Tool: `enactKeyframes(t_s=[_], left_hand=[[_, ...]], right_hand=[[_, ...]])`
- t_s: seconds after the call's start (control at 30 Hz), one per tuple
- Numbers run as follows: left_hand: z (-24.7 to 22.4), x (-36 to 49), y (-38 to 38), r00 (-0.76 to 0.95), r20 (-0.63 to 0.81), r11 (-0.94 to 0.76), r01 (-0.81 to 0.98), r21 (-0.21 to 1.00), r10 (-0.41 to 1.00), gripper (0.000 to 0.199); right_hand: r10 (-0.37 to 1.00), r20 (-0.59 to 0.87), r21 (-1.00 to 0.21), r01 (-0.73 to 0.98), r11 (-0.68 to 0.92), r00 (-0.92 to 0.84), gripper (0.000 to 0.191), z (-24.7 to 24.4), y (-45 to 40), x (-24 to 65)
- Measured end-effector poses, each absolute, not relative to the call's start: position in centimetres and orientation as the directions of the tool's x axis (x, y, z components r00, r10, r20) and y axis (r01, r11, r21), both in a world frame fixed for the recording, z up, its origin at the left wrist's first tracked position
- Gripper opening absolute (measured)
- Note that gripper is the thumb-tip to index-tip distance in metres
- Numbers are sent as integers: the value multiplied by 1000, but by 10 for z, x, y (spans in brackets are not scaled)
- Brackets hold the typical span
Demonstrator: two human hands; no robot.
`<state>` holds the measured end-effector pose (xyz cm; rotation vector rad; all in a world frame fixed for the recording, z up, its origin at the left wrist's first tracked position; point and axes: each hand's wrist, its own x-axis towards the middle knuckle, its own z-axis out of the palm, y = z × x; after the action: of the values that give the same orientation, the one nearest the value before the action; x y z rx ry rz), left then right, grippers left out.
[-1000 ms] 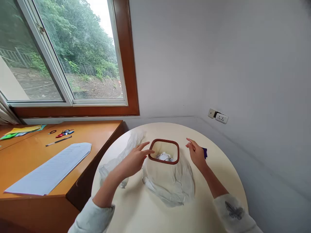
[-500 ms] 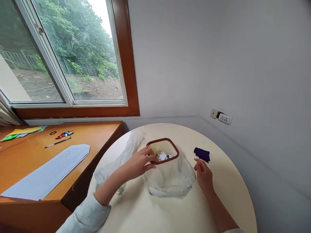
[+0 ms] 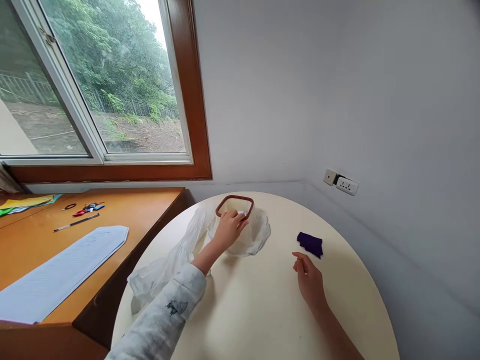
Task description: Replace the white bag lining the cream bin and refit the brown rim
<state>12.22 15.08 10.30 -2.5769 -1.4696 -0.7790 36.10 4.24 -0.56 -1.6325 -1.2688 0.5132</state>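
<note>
A small bin with a brown rim (image 3: 252,204) and a translucent bag (image 3: 258,235) around it stands near the back of the round table. My left hand (image 3: 228,229) is closed on the near side of the bin's rim, with a bit of white paper showing inside. Over the table's right part, my right hand (image 3: 309,281) has its fingers curled together; whether something small is between them is hidden. Just beyond it lies a dark purple cloth piece (image 3: 310,244).
A crumpled clear plastic bag (image 3: 165,265) lies left of the bin. On the wooden desk (image 3: 150,205) at left are white papers (image 3: 71,270), a pen (image 3: 76,222) and small items. A wall socket (image 3: 347,185) is at the right.
My left hand and the bin have moved away toward the back of the table and slightly left. The right hand has stayed near the purple cloth, slightly lower in view.
</note>
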Motion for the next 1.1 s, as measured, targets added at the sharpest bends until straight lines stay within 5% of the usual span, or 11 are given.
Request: enactKeyframes(t_s=[0.4, 0.57, 0.8, 0.97, 1.1], left_hand=[[96, 139, 220, 237, 468, -348, 923, 165, 851, 28], [96, 140, 235, 203, 466, -311, 936, 168, 861, 28], [100, 140, 243, 178, 474, -299, 935, 193, 863, 29], [93, 133, 212, 83, 643, -312, 916, 251, 761, 63], [70, 113, 150, 122, 710, -448, 845, 292, 693, 36]], right_hand=[[891, 395, -695, 708, 128, 226, 35, -20, 72, 374], [855, 433, -511, 859, -28, 285, 39, -26, 89, 392], [863, 363, -315, 918, -242, 352, 49, -34, 106, 403], [906, 157, -264, 901, -345, 393, 52, -33, 108, 409], [926, 149, -204, 927, -315, 347, 52, -34, 105, 405]])
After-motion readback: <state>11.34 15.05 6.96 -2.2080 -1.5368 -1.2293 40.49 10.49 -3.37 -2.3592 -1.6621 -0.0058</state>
